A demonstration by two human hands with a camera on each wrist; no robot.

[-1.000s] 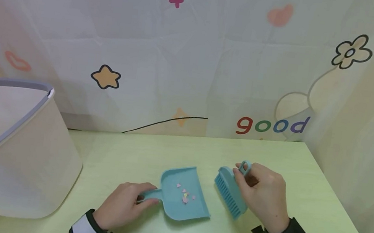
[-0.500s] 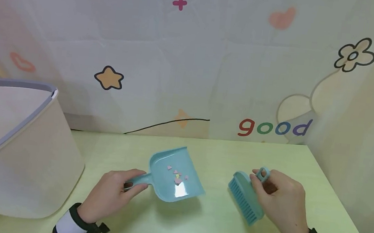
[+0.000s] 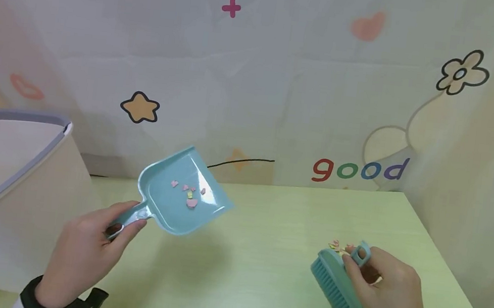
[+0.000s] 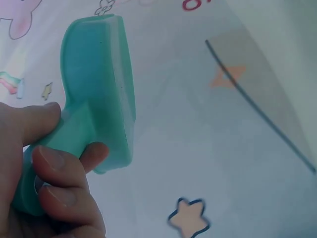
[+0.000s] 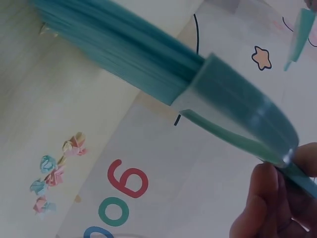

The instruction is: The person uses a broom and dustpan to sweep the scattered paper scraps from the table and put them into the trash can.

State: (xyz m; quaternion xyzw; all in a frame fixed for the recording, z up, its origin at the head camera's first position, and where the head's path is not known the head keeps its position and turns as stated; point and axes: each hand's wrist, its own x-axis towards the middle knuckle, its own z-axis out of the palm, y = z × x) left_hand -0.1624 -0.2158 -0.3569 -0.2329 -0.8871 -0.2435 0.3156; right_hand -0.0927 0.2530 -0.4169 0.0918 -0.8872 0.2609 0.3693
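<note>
the left hand (image 3: 85,247) reaches up from the lower left, its thumb and fingers clamped round the handle of a blue dustpan (image 3: 161,202), which is raised above the table (image 3: 260,277), tilted, to the right of a pale bin (image 3: 34,211). small pink and yellow scraps (image 3: 191,203) lie in the pan. the right hand (image 3: 396,293), lower and well apart, pinches the looped handle of a matching brush (image 3: 336,286), its bristles pointing down and leftward; whether they touch the table i cannot tell. crumpled paper bits (image 5: 53,176) sit on the table beyond the brush, partly hidden by it in the head view. the left palm covers some of the dustpan's handle, the frame cuts off the bin's left side, and the bristle ends blur in the right wrist view.
</note>
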